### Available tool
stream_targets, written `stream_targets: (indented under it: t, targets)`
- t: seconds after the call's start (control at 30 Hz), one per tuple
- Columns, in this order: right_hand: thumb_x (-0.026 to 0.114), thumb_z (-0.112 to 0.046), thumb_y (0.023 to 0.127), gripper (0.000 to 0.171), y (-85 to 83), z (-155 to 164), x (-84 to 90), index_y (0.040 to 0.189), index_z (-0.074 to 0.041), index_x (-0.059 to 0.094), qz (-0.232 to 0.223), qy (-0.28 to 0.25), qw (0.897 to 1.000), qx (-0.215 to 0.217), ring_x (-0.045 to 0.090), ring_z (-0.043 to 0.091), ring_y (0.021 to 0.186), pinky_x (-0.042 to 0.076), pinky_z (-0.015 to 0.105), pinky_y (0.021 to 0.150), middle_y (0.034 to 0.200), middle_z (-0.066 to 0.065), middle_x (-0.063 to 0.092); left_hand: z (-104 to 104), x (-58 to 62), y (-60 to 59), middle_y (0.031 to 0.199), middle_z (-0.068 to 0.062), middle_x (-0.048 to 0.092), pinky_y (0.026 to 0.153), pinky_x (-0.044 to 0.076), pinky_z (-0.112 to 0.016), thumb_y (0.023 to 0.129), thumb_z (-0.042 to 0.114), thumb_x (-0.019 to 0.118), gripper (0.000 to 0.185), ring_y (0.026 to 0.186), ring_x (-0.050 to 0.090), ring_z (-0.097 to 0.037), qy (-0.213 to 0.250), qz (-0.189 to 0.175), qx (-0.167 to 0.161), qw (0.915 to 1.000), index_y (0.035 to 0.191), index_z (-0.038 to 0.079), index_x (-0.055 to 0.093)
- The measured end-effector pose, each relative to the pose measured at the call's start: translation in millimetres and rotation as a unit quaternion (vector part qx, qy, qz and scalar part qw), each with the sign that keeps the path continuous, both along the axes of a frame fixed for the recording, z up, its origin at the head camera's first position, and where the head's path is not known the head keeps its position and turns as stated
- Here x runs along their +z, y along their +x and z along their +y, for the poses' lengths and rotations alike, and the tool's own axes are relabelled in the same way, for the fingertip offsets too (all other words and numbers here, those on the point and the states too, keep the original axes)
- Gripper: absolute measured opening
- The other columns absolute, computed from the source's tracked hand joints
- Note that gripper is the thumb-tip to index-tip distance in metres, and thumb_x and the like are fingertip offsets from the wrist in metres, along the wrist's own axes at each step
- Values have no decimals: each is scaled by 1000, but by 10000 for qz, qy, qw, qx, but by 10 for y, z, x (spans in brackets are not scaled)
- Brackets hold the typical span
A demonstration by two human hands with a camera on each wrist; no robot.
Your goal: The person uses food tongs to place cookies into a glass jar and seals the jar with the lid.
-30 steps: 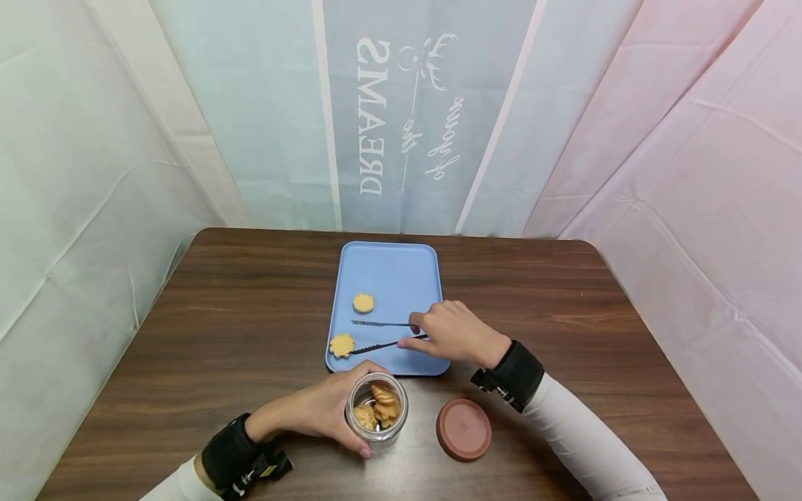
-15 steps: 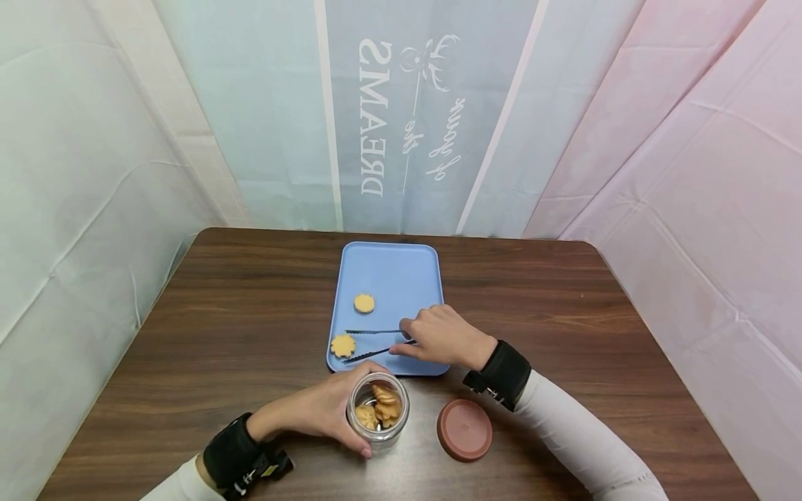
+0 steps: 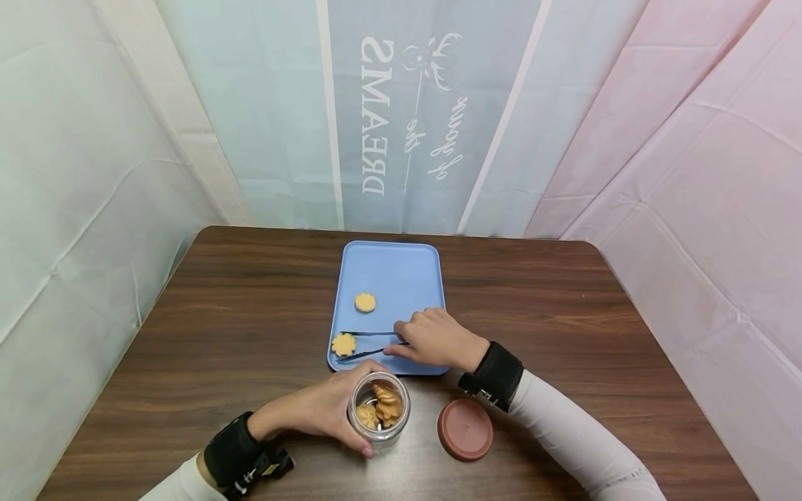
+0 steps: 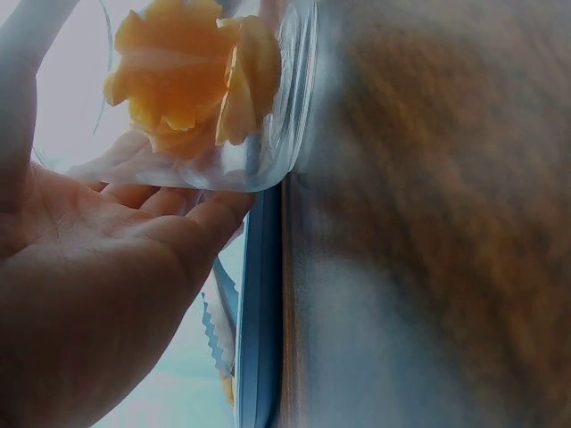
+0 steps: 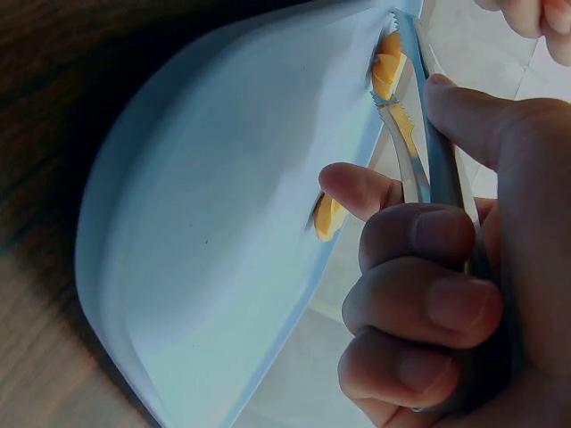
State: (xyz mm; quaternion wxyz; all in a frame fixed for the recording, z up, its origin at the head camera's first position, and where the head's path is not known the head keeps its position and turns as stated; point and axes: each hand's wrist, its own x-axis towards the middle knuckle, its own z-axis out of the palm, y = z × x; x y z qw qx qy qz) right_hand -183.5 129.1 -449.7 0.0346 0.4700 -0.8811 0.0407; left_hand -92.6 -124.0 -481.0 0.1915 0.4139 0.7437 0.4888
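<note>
In the head view my left hand (image 3: 322, 409) is wrapped round a clear glass jar (image 3: 388, 440) from its left side. Several golden cookies (image 3: 387, 405) lie inside the jar. Over the blue tray (image 3: 395, 268), my right hand (image 3: 438, 339) grips a pair of dark tongs (image 5: 439, 156) with toothed tips. Their spread arms reach left, one on each side of a flower-shaped cookie (image 3: 343, 344) near the tray's front left corner. A second cookie (image 3: 365, 302) rests farther back on the tray, outside the tongs.
A reddish-brown round lid (image 3: 465, 428) lies on the wooden table (image 3: 263, 299), right of the jar and below the right forearm. Printed cloth (image 3: 401, 139) hangs behind the table, and pale cloth covers both sides.
My right hand has moved left with the tongs, so their arms now lie either side of the flower-shaped cookie. The left hand and jar have stayed in place.
</note>
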Motion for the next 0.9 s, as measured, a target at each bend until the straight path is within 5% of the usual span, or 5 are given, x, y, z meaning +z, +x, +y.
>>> stream_targets:
  t: [0.9]
  targets:
    - [64, -48, 105, 42, 36, 51, -51, 74, -22, 53, 127, -271, 9995, 91, 45, 7, 48, 35, 27, 48, 54, -10, 39, 1, 3, 6, 142, 6, 57, 113, 47, -35, 78, 32, 97, 91, 128, 57, -11, 29, -26, -20, 10000, 149, 23, 41]
